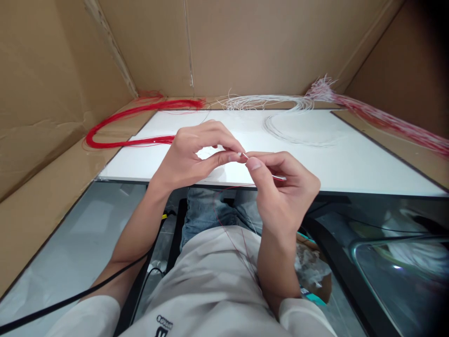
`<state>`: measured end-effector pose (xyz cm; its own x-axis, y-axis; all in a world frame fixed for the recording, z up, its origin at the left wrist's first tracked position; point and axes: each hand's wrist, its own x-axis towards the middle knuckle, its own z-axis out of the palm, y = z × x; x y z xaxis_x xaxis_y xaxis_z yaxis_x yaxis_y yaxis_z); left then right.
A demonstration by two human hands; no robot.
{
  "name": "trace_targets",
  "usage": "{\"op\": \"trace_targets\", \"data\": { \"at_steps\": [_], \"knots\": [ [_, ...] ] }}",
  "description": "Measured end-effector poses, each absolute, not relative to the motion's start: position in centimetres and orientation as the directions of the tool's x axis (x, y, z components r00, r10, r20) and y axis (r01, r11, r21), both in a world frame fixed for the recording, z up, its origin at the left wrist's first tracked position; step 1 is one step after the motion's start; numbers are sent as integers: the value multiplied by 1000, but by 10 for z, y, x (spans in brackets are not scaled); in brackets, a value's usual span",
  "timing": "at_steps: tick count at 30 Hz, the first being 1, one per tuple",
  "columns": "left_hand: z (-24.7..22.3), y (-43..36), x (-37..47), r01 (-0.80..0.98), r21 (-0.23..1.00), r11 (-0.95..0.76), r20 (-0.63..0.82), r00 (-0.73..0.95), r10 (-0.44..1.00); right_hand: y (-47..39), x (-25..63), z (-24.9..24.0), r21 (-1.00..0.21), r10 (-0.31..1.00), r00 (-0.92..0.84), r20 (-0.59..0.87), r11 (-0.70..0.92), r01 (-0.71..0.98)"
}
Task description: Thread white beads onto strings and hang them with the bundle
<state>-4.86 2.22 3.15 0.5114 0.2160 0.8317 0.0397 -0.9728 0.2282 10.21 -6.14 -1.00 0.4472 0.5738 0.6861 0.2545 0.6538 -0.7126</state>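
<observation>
Over the smooth white board (358, 161), fingers (255, 164) pinch slender, seemingly plastic-coated wire (244, 155).

Matt cardboard walls (245, 47), smooth white board (351, 161), fine filaments, cloth.

Cardboard from 9 round to 3 o'clock: dull, lightly creased at 9; board satin-smooth, faint sheen. Held strand (279, 178), 3 o'clock near centre: smooth, plastic-looking, coating too small to confirm. Red bundle (93, 135), 10 o'clock: slightly glossy filaments, wire-like. White bundle (270, 99), 1 o'clock: wiry, low sheen. Pink-white bundle (386, 114), between 2 and 3: similar, frayed-looking end. Shirt (210, 262), 6: soft matt cloth. Jeans (203, 210), 7: faded denim. Cable (52, 307), 8: smooth black plastic or rubber. Crumpled film (312, 267), 4 to 5: clear, shiny plastic.
</observation>
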Motion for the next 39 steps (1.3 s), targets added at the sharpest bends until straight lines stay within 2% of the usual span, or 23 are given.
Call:
{"op": "trace_targets", "data": {
  "at_steps": [13,27,32,39],
  "knots": [
    [37,3,-53,340,-92,-936,772,618,148,-69,101,-11,-703,559,426,711,579,413],
    [37,2,-52,318,-60,-946,777,611,156,-68,104,-9,-719,571,439,694,588,372],
    [36,5,-53,268,-65,-961,804,585,109,-67,105,-9,-727,588,434,683,607,321],
    [29,9,-51,292,-123,-948,839,540,57,-67,102,-8,-735,569,482,667,610,297]
  ]
}}
